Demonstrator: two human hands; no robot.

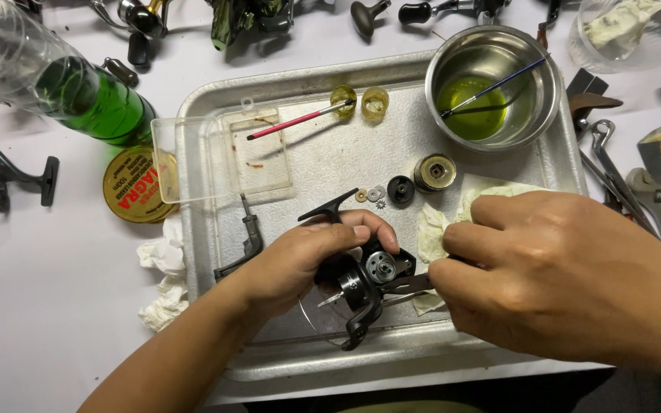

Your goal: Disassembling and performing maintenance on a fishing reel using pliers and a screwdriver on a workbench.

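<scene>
Fingers of the left hand (311, 256) curl around a black metal fishing-reel body (367, 277), thumb and fingertips pressed on its upper edge, holding it just above the dented silver metal tray (499, 172). The reel body is dark and glossy, opened on one side, with a round silver gear showing in the middle and a curved black arm hanging toward the tray's near rim. The right hand (560, 279) comes in from the right, its fingers pinched narrowly on a thin dark part touching the reel's right side. The reel sits between the two hands. A crumpled pale cloth (441, 229) lies under the right fingers.
</scene>
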